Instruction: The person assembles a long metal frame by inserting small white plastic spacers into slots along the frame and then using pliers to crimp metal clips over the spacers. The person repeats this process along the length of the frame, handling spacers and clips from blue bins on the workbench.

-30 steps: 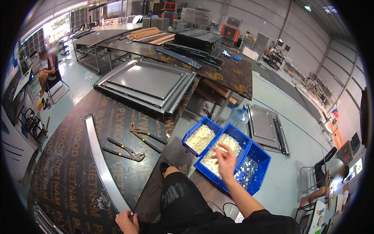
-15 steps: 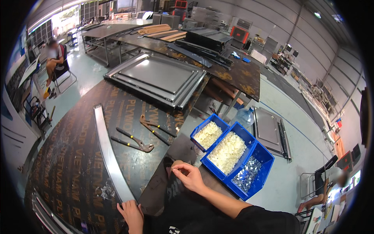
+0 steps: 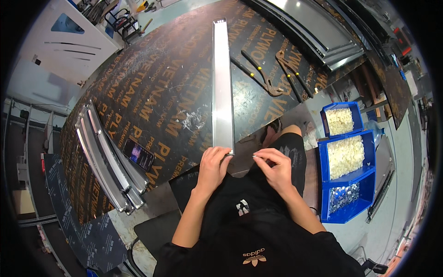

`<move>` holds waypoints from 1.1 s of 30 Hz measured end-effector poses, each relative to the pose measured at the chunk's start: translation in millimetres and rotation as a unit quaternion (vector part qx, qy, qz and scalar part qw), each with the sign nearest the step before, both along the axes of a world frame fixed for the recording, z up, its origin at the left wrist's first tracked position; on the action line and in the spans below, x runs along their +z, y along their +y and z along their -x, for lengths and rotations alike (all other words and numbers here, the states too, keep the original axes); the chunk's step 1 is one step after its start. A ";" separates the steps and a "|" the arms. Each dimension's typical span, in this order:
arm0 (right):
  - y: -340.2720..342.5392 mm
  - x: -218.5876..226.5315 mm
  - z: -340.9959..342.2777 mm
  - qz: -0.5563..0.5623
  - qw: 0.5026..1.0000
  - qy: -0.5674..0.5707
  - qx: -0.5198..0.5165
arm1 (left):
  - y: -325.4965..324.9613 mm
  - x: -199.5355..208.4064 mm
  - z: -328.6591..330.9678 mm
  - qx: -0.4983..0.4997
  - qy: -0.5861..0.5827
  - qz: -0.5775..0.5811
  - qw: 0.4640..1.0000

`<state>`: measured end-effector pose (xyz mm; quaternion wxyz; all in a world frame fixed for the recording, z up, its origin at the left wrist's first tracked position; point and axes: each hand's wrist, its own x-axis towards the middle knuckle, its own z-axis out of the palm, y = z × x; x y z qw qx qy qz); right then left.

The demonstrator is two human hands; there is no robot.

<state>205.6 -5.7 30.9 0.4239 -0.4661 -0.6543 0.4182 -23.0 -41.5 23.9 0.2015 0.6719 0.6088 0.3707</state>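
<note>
A long silver metal strip [image 3: 223,97] lies on the dark plywood table [image 3: 184,69], its near end at the table's edge. My left hand [image 3: 213,168] grips that near end, thumb and fingers closed on it. Just to the right, my right hand [image 3: 277,170] pinches a small piece between thumb and fingertips; it is too small to name. The right hand is apart from the strip. Right of my lap stand blue bins: a small bin [image 3: 326,122] and a middle bin [image 3: 324,161] with off-white plastic pieces, and a near bin [image 3: 367,203] with shiny metal pieces.
Pliers with black handles [image 3: 265,83] and a second black-handled tool [image 3: 289,69] lie right of the strip. Several bent-looking metal strips [image 3: 101,161] rest at the table's left edge beside a phone [image 3: 139,156] with a lit screen. Stacked metal frames [image 3: 318,32] lie at the far right.
The view has tilted down and turned. My right hand has come leftward to near the strip's end, still pinching. My left hand has gone from resting on the strip's end to gripping it.
</note>
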 end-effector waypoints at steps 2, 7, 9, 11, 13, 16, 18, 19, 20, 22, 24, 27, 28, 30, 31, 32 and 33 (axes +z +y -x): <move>-4.9 5.8 4.6 -0.023 1.000 0.000 0.022 | -4.6 10.1 -13.9 0.011 -0.055 0.000 0.998; -4.1 17.3 6.7 -0.072 0.997 -0.013 0.034 | -7.2 32.1 -33.3 0.015 -0.039 -0.026 0.999; -1.6 19.7 5.2 -0.100 0.994 -0.030 0.040 | -7.4 38.2 -35.8 0.015 -0.024 -0.024 0.999; 0.6 21.5 3.6 -0.123 0.991 -0.033 0.047 | -6.6 42.6 -36.0 0.018 -0.017 -0.027 0.999; 0.4 23.1 2.7 -0.143 0.988 -0.033 0.045 | -6.3 45.4 -35.9 0.018 -0.014 -0.025 0.999; -0.2 24.3 3.0 -0.158 0.986 -0.027 0.036 | -5.4 48.4 -35.2 0.018 -0.011 -0.023 1.000; 0.2 24.2 4.0 -0.157 0.986 -0.034 0.036 | -5.0 50.2 -35.2 0.018 -0.012 -0.029 0.999; 0.6 24.0 4.5 -0.159 0.986 -0.034 0.036 | -4.9 51.3 -35.0 0.016 -0.011 -0.020 1.000; 1.0 23.6 5.2 -0.161 0.986 -0.034 0.037 | -5.1 52.3 -34.4 0.014 -0.011 -0.012 1.000; 1.7 23.3 6.3 -0.169 0.984 -0.038 0.037 | -5.2 53.8 -33.7 0.012 -0.010 -0.002 1.000; 1.9 23.4 7.3 -0.183 0.982 -0.044 0.033 | -5.5 54.5 -33.1 0.012 -0.011 0.000 1.000; 2.6 23.8 8.7 -0.191 0.980 -0.050 0.034 | -6.0 53.2 -34.1 0.009 -0.016 0.002 1.000; 2.8 24.0 8.7 -0.191 0.980 -0.054 0.036 | -6.5 52.5 -33.9 0.009 -0.013 0.003 1.000; 3.2 24.5 8.5 -0.188 0.979 -0.063 0.040 | -6.9 50.9 -33.5 0.010 -0.010 0.004 1.000; 3.1 24.8 8.2 -0.187 0.980 -0.062 0.042 | -7.1 50.2 -33.5 0.010 -0.010 0.003 1.000; 3.4 25.1 8.0 -0.184 0.980 -0.063 0.043 | -6.9 49.6 -33.6 0.010 -0.013 0.003 1.000; 3.5 25.3 7.8 -0.181 0.980 -0.064 0.043 | -6.9 49.1 -33.6 0.011 -0.018 0.002 1.000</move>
